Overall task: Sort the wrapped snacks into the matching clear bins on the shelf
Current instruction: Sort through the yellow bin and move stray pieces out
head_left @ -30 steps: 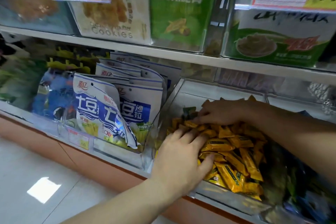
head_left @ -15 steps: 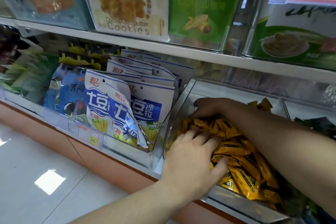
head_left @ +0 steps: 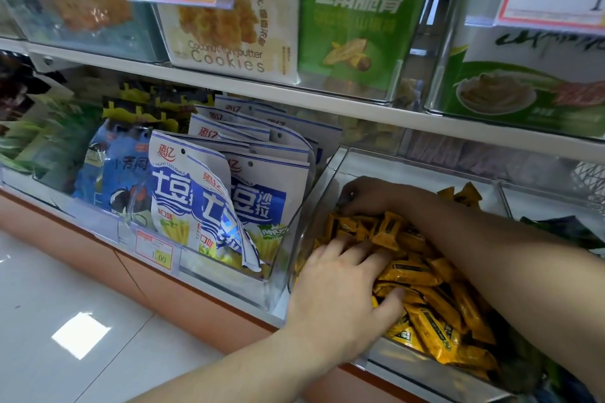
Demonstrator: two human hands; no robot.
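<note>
- Yellow wrapped snacks (head_left: 425, 275) already fill the clear bin (head_left: 393, 167); sorting here looks nearly done.
- Left hand (head_left: 347, 285) presses flat, fingers straight.
- Right hand (head_left: 370, 196) curls at the back; grip unclear.

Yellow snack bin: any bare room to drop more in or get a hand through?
Bare floor at the back of the clear bin, between its rear wall and the yellow snacks. Another patch in the next bin to the right, behind the dark packets. Crowded: the pile, under the left hand and right hand; the bin of chip bags is packed.
</note>
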